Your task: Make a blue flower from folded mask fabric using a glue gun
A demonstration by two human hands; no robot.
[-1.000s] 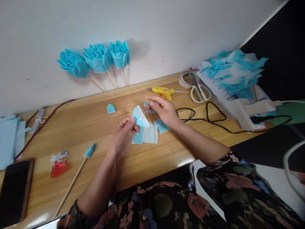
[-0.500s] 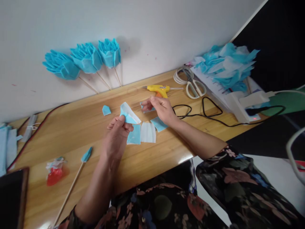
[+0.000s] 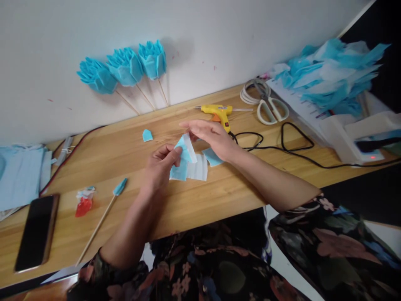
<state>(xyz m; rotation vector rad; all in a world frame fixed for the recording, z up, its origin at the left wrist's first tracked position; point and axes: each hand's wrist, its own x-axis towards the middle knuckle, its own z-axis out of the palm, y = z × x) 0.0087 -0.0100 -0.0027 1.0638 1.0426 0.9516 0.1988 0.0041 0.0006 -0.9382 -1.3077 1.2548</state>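
Observation:
My left hand (image 3: 163, 165) pinches a partly folded piece of blue and white fabric (image 3: 187, 147) between thumb and fingers. Close beside its white edge is my right hand (image 3: 209, 136), fingers stretched out and together; whether they touch the piece is hidden. Below the hands lie a blue fabric square (image 3: 179, 172), a white one (image 3: 198, 169) and another blue square (image 3: 212, 156). A small folded blue petal (image 3: 147, 135) rests on the table to the left. Nearer me, a wooden stick with a blue tip (image 3: 120, 187) lies left of my left forearm.
Three blue fabric flowers (image 3: 124, 67) on sticks lean against the wall. A yellow glue gun (image 3: 217, 110), scissors (image 3: 272, 109) and a heap of fabric pieces (image 3: 335, 79) are at the back right. A black cable (image 3: 275, 148) runs to a power strip (image 3: 347, 142). A phone (image 3: 36, 232) and masks (image 3: 21, 175) lie left.
My left hand has moved right and up with the fabric, which shows a more pointed fold. My right hand has turned and stretched its fingers beside it. The view has shifted left.

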